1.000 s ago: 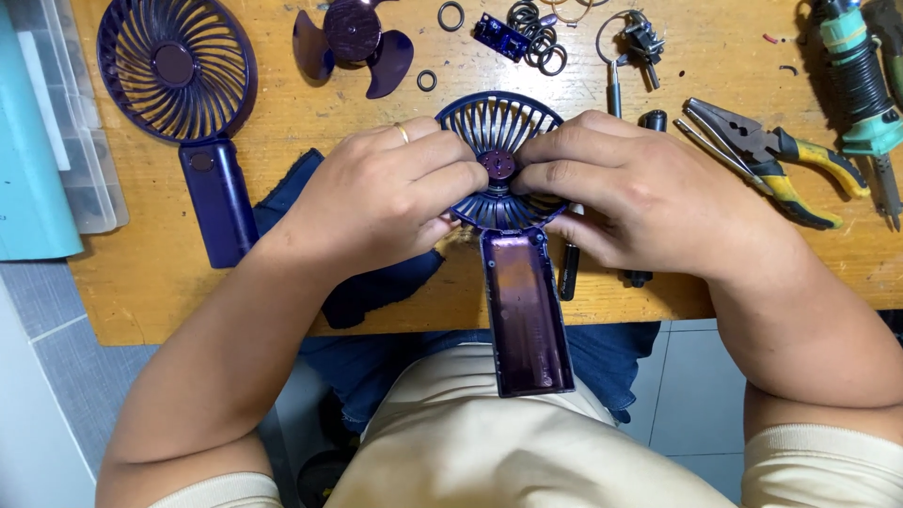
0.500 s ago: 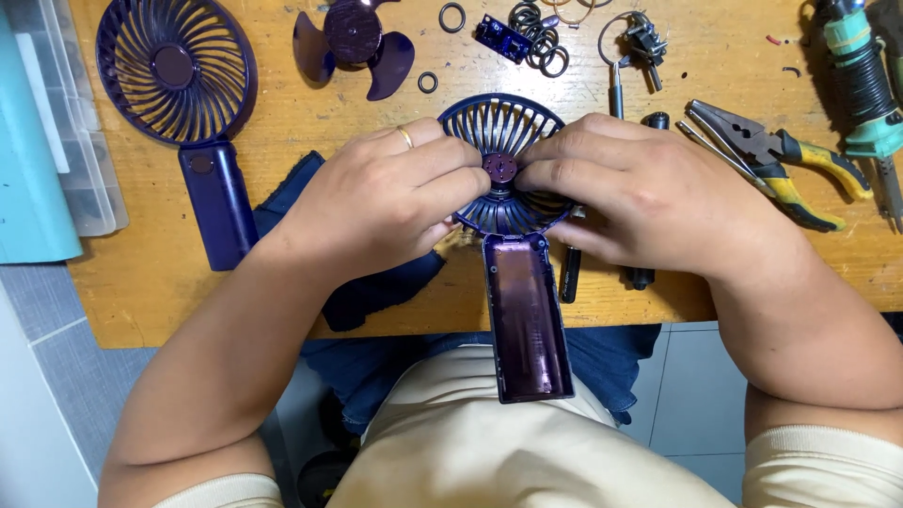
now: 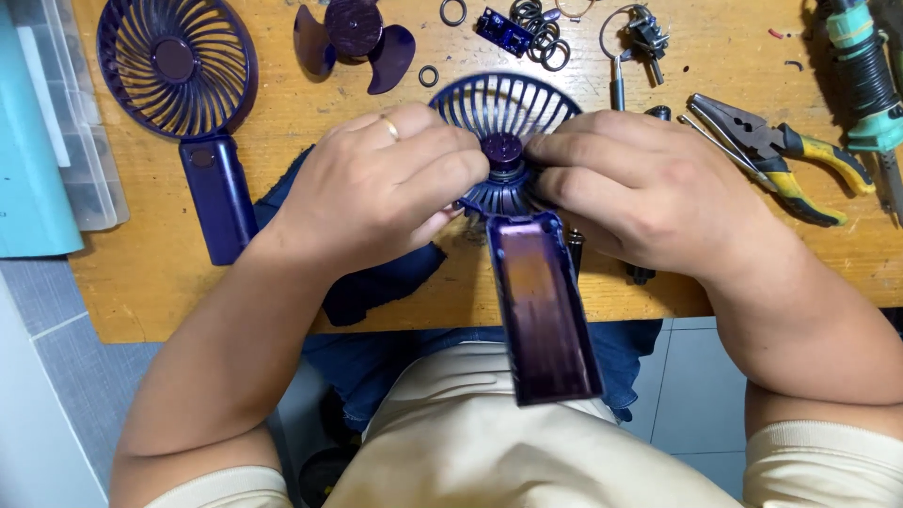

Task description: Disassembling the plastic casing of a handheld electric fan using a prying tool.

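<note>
Both my hands grip the round grille end of a dark purple handheld fan body (image 3: 541, 301), whose hollow handle points toward me over the table edge. My left hand (image 3: 376, 183), with a ring on one finger, clasps the left side of the grille. On the right side, my right hand (image 3: 649, 188) pinches next to the small round motor hub (image 3: 501, 149) at the grille's centre. The far half of the grille (image 3: 503, 99) shows between my fingers.
On the wooden table (image 3: 150, 282) lie a second purple fan half with grille and handle (image 3: 183, 103), a loose three-blade propeller (image 3: 353, 38), small rings, a blue circuit board (image 3: 503, 30), pliers with yellow handles (image 3: 776, 150), a green tool (image 3: 861, 75) and a teal box (image 3: 28, 141).
Almost nothing differs. My fingers have shifted slightly around the hub while both hands keep their grip on the fan body.
</note>
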